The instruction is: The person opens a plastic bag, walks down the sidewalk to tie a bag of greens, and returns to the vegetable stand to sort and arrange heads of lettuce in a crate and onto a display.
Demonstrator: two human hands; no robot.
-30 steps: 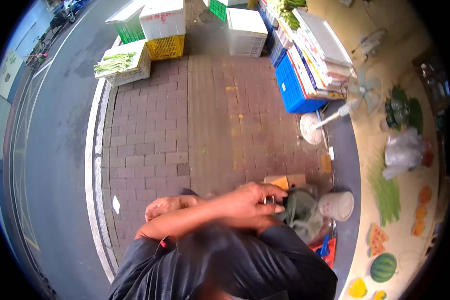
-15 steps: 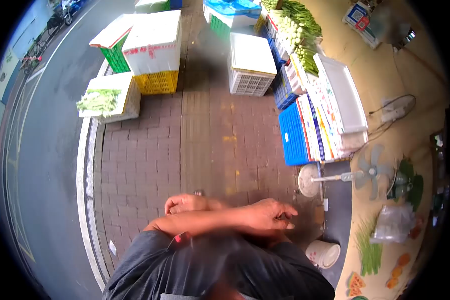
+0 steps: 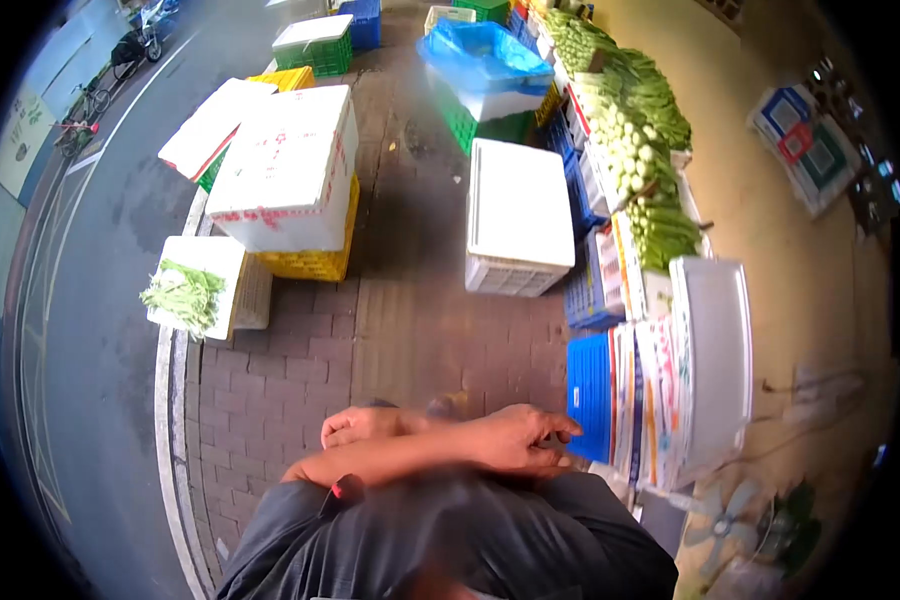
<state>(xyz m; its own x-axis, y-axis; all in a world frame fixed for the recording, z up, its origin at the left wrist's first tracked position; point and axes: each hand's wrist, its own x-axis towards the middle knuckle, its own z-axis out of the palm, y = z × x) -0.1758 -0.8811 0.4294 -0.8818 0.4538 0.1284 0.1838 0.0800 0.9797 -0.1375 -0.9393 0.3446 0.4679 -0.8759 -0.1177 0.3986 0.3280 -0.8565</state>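
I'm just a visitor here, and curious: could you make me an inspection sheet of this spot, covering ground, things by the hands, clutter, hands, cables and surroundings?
Surface: red-brown brick paving, with a darker patch between the boxes.
Things by the hands: blue crate nearest the left hand; contact unclear.
Clutter: white foam box on a yellow crate; green stalks on a white lid.
Hands: forearms crossed; left, fingers parted, nothing seen held; right hand curled, contents hidden.
Cables: dark cord along the tan wall, blurred.
Surroundings: road at picture left; fan at lower right; green vegetables in a row at upper right.
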